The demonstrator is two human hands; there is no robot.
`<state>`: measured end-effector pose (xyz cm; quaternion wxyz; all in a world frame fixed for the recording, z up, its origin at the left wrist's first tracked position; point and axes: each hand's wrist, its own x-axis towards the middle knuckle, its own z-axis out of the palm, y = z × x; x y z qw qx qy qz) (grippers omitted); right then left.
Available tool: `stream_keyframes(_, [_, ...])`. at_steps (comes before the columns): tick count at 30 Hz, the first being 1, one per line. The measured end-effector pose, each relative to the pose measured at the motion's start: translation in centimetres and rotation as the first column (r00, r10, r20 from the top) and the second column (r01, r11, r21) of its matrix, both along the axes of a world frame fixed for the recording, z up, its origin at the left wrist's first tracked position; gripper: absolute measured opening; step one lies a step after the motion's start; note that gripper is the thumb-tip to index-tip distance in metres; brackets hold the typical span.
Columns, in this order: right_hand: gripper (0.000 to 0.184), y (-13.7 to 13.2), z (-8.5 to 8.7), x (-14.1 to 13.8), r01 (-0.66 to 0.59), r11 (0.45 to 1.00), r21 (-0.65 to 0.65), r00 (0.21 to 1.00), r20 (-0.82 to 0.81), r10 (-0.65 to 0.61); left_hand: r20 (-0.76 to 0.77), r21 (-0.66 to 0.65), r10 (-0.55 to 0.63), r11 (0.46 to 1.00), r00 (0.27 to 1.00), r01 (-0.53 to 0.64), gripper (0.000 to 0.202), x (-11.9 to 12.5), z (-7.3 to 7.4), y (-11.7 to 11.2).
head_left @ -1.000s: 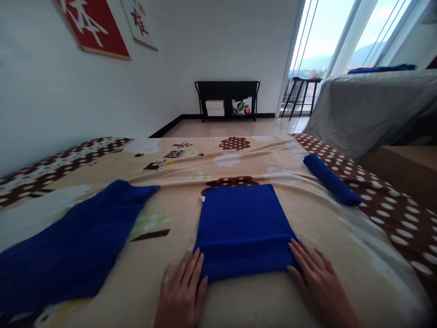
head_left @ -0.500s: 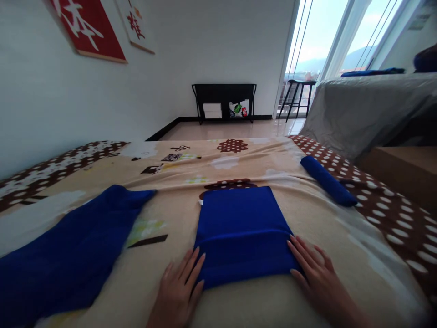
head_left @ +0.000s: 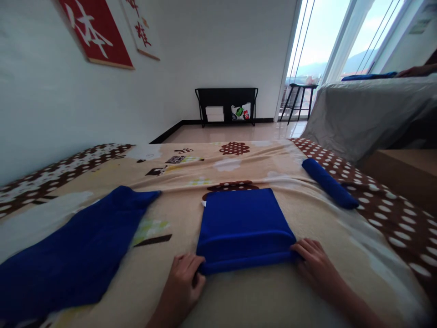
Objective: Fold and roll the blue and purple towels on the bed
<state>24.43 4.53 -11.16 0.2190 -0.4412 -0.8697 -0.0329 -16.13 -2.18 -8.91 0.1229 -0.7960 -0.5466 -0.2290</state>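
Note:
In front of me a blue towel, folded into a rough rectangle with a small white tag at its left edge, lies on the patterned blanket. My left hand is closed on its near left corner, thumb and fingers pinching the fabric. At the near right corner, my right hand grips the cloth with bent fingers. Between them the near edge is turned up into a narrow roll. Another blue towel is spread loosely on the left. A rolled blue towel rests at the right.
A black shelf rack stands by the far wall, and a dark stool by the window. At the right are a brown box and a grey-covered surface, where another person's hand touches blue cloth.
Both my hands have gone from lying flat with stretched fingers to pinching the near corners. The near edge of the towel has been rolled a little away from me.

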Motion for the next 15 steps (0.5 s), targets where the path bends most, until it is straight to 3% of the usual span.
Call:
stream_keyframes(2, [0.030,0.6,0.2,-1.6,0.122,0.991,0.050,0.993,-0.005,-0.122,-0.081,-0.023,0.126,0.991,0.989,-0.128,0.028,1.4,0.4,1.1])
stream_keyframes(5, [0.037,0.3,0.5,-5.2,0.280,0.941,0.189,0.960,-0.065,-0.273,-0.158,0.112,0.297,0.953,0.942,-0.282,0.034,5.2,0.8,1.9])
stream_keyframes(7, [0.044,-0.4,0.7,-7.7,0.175,0.961,0.213,0.984,-0.062,-0.165,-0.154,0.197,0.222,0.962,0.963,-0.190,0.039,7.9,0.5,2.0])
stream_keyframes(9, [0.051,-0.9,0.9,-8.9,-0.070,0.987,0.143,0.997,0.027,0.067,-0.192,0.167,0.024,0.986,0.981,0.009,0.040,9.3,0.0,1.9])
stream_keyframes(11, [0.055,-0.9,0.8,-7.9,-0.204,0.979,0.024,0.974,0.108,0.200,-0.221,0.093,-0.091,0.989,0.971,0.114,0.039,8.3,-0.7,1.7])
stream_keyframes(13, [0.058,-0.3,0.3,-5.2,-0.140,0.990,-0.014,0.982,0.128,0.141,-0.201,0.063,-0.030,0.997,0.979,0.043,0.045,5.5,-1.4,1.4])
stream_keyframes(15, [0.061,0.3,-0.3,-2.5,-0.008,0.999,0.050,0.995,0.102,0.003,-0.154,0.118,0.093,0.990,0.984,-0.075,0.046,2.7,-1.7,1.1])
